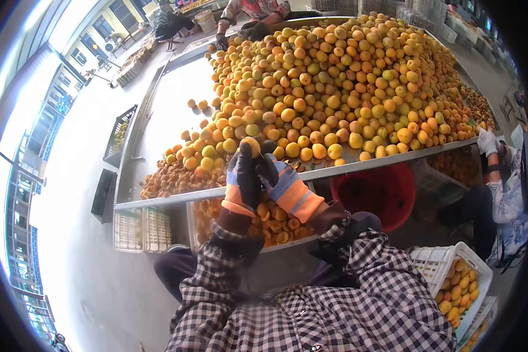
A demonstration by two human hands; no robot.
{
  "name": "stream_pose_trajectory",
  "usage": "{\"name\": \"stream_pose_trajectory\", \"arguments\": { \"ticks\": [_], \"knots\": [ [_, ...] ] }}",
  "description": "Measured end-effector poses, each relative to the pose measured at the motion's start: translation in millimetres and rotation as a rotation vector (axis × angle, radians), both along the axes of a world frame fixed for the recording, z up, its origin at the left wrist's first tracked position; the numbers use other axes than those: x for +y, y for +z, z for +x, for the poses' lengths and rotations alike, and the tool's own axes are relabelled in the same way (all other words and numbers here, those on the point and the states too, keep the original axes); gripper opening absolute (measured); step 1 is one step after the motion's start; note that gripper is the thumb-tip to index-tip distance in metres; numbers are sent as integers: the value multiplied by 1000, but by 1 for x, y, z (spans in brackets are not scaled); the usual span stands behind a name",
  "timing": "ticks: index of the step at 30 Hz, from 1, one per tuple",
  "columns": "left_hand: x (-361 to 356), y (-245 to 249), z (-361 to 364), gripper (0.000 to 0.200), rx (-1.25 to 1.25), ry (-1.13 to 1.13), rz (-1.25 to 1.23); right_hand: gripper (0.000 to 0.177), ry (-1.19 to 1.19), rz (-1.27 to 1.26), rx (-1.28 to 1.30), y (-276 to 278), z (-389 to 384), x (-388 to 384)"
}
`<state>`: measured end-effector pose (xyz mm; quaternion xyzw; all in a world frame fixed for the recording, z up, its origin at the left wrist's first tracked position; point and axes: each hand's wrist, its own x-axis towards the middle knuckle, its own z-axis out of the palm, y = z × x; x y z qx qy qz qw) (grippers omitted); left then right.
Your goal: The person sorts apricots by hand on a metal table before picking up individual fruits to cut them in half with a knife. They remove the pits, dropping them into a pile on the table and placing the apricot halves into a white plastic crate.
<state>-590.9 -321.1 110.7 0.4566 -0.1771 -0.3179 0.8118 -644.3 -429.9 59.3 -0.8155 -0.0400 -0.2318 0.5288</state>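
Up close in front of me, my left hand is closed around a yellow-orange apricot, holding it at the fingertips. My right hand meets it from the right, its fingers bent against the same apricot. Both hands wear black, blue and orange gloves, and the dark fingers hide part of the fruit. Just beyond them, a big heap of whole apricots covers much of the metal table. Brown pits are piled along its near left edge. Below my hands, a crate holds halved apricots.
A red tub stands under the table. At lower right is a white crate of apricots. Black crates sit on the floor at left. Another person's gloved hand is at the right edge; a further person sits opposite.
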Motion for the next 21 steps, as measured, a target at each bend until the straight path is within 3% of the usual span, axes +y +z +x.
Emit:
{"name": "stream_pose_trajectory", "arguments": {
  "ticks": [1,3,7,9,11,13,15,16,18,21],
  "knots": [
    [1,-2,3,42,-2,-1,-4,20,-13,18,84,-1,1,-2],
    [2,-1,7,42,-233,149,229,20,-23,-2,46,3,-7,-8],
    [14,-15,27,40,-399,256,268,18,-71,-97,41,1,-10,-5],
    [6,-16,21,38,-279,342,200,17,-50,-112,-2,-1,-4,-2],
    [7,-19,17,34,131,-118,-220,17,-33,-128,-42,-5,0,1],
    [-5,-13,11,32,231,-91,-229,17,-85,-231,38,-5,5,-2],
    [-13,-14,10,32,243,172,-88,18,-100,-238,96,-3,3,-7],
    [-13,-12,8,32,244,170,-88,19,-107,-234,155,-2,1,-8],
    [-7,-3,6,35,-140,198,166,22,-102,-220,141,-1,2,-13],
    [2,1,11,41,-221,85,257,26,-159,-251,115,0,-1,-14]
  ]
}}
